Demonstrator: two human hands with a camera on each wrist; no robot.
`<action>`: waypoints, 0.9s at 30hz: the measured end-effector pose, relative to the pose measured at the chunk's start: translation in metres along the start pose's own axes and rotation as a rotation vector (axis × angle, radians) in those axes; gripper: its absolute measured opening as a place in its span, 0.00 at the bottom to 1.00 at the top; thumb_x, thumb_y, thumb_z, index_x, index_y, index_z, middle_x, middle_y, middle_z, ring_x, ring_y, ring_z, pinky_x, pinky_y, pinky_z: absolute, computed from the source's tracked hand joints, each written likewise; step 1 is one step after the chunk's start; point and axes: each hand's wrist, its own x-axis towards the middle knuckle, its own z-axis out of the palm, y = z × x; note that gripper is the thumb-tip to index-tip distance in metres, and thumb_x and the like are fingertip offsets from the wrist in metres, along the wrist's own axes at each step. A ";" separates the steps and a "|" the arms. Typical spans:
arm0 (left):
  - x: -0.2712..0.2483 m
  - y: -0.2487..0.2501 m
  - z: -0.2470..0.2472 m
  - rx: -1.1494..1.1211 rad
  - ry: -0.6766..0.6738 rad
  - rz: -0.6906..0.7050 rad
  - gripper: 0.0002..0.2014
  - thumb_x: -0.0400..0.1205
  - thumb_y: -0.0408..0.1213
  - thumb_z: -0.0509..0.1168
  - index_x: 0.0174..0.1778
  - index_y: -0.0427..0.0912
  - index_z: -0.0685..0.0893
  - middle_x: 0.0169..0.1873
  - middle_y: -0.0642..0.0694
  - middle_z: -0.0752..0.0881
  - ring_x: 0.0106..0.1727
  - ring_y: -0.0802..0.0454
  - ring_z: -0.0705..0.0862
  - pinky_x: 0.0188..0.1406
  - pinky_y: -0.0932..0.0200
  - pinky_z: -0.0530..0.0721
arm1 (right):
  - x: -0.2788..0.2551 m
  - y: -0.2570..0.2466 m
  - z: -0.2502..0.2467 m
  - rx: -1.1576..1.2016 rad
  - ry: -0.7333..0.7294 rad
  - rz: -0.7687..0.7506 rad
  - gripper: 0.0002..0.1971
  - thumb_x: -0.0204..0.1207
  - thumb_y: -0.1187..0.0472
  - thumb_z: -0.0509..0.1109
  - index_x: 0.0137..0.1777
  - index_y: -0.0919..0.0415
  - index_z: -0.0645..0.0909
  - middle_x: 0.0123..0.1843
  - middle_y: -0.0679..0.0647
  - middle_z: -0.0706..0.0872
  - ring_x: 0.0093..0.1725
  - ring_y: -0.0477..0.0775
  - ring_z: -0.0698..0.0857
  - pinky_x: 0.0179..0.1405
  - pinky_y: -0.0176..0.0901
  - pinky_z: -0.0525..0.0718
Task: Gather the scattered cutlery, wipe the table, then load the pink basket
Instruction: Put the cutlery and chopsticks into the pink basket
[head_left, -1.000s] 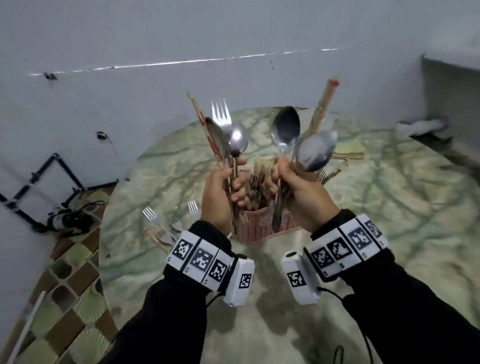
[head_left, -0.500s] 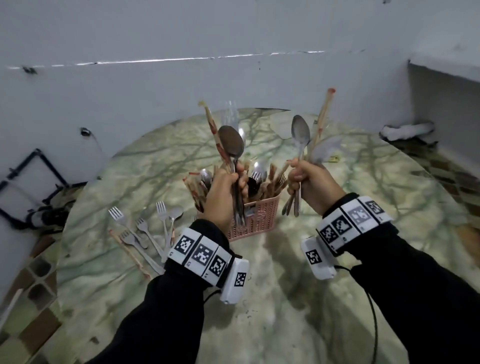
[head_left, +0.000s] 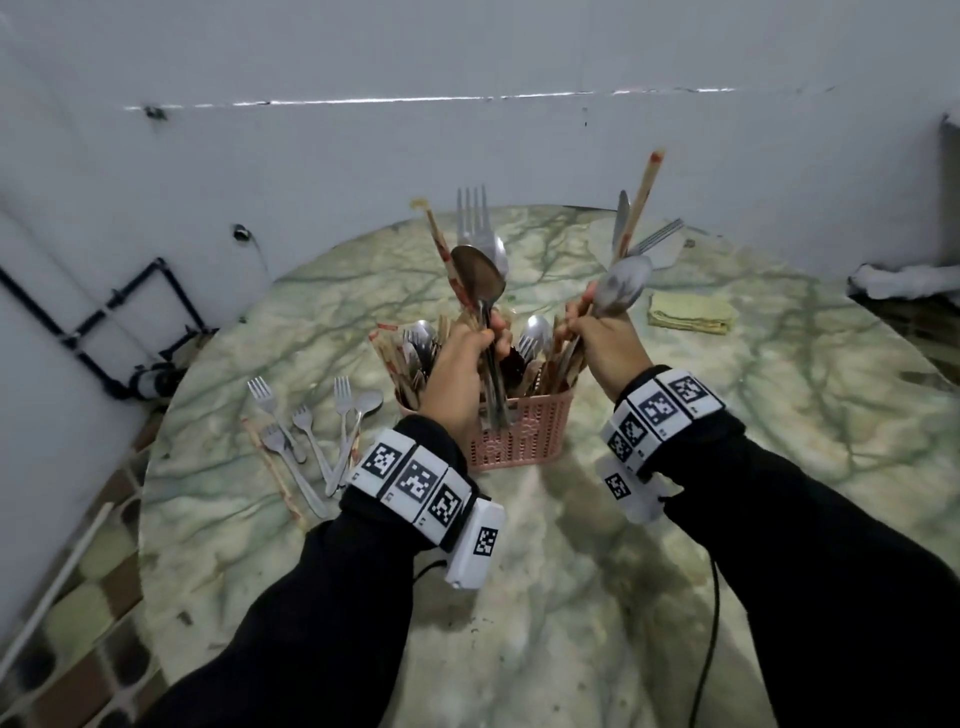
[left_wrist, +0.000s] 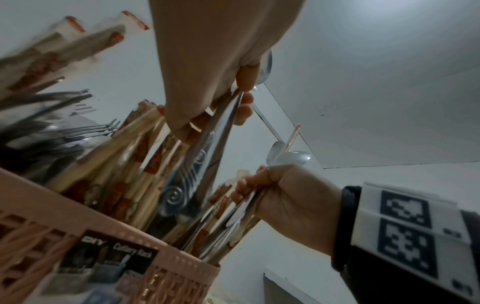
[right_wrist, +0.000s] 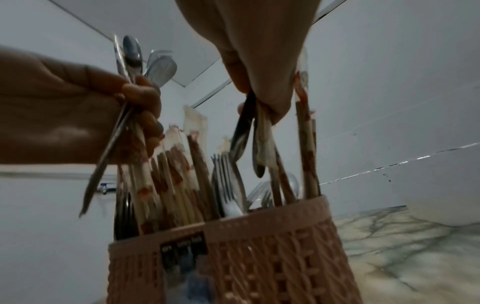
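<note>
I see round green-veined marble surface vs white walls; L grip & R grip each clamped on cutlery over pink basket; yellow cloth far side.

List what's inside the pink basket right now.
The pink basket holds upright wrapped chopsticks, forks and spoons. Its wall hides their lower ends and the bottom.

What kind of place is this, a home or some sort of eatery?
Probably a small eatery: the pink basket is crammed with paper-wrapped chopsticks, and it stands on a round marble-patterned table against a bare white wall.
</note>
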 end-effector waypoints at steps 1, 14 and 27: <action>0.001 -0.001 0.000 0.004 0.010 0.008 0.14 0.85 0.26 0.45 0.40 0.42 0.73 0.28 0.50 0.73 0.27 0.62 0.76 0.29 0.72 0.79 | 0.001 0.001 0.000 -0.007 -0.019 -0.018 0.19 0.73 0.82 0.54 0.33 0.56 0.66 0.33 0.52 0.72 0.35 0.50 0.74 0.42 0.42 0.75; 0.011 -0.017 -0.006 0.102 0.080 0.002 0.15 0.85 0.27 0.46 0.41 0.43 0.75 0.32 0.49 0.76 0.35 0.58 0.77 0.45 0.62 0.77 | 0.005 0.037 0.000 -0.406 -0.191 -0.239 0.08 0.80 0.73 0.60 0.51 0.60 0.71 0.55 0.64 0.79 0.62 0.65 0.80 0.67 0.55 0.77; 0.012 -0.020 -0.010 0.082 0.083 -0.024 0.12 0.84 0.29 0.48 0.42 0.42 0.76 0.33 0.47 0.76 0.40 0.52 0.75 0.55 0.49 0.72 | 0.006 0.032 0.003 -0.651 -0.203 -0.132 0.12 0.79 0.67 0.65 0.61 0.69 0.80 0.55 0.60 0.85 0.55 0.54 0.82 0.48 0.29 0.73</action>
